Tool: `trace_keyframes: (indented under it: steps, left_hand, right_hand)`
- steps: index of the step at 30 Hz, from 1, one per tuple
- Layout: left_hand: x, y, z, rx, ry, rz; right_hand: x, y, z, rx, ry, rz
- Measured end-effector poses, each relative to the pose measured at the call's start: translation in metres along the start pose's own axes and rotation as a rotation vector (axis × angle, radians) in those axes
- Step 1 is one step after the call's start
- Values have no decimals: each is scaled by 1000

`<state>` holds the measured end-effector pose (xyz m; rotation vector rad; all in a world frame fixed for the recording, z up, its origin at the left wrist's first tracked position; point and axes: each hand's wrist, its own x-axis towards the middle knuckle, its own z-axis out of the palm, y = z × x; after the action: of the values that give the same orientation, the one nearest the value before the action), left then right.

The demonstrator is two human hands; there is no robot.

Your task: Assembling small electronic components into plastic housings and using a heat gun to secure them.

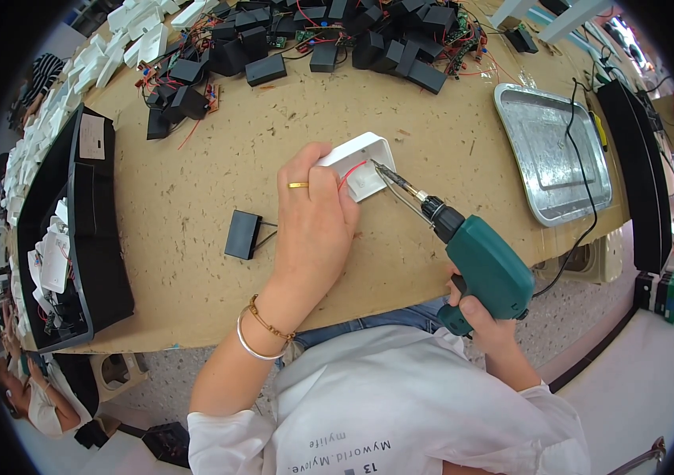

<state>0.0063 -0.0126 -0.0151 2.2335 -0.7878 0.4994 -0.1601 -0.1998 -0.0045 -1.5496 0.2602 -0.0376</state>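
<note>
My left hand (313, 202) is closed around a white plastic housing (368, 146), its open side up. A red wire (350, 171) runs inside the housing. My right hand (483, 313) grips the handle of a green soldering gun (491, 265). Its metal tip reaches into the housing and is at or very near the red wire's end; I cannot tell whether they touch. A black box-shaped part (243, 235) lies on the table left of my left wrist, and dark wires from it pass under my wrist.
Black boxes with circuit boards and red wires (321, 55) are heaped at the far side. White housings (135, 36) pile up far left. A black bin (99, 229) stands left, a metal tray (558, 158) right. The gun's black cord (582, 166) crosses the tray. Another person (48, 400) sits at lower left.
</note>
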Motion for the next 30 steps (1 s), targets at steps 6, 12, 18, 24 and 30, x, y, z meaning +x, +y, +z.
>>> trace_keyframes:
  steps: [6,12,18,24,30]
  left_hand:
    - [1,1,-2,1,-4,-1]
    - [0,5,-3,-24,-5,-46]
    - [-2,4,-3,-11,14,-22]
    - [-1,8,-11,3,14,3]
    - [-7,17,-19,166,80,72]
  right_hand:
    - [-1,2,0,-17,5,-23]
    - [-1,4,-1,-42,-18,-43]
    - [-1,3,0,-37,-8,-32]
    - [1,7,-3,-71,-31,-80]
    - [-1,10,-6,-44,-41,-57]
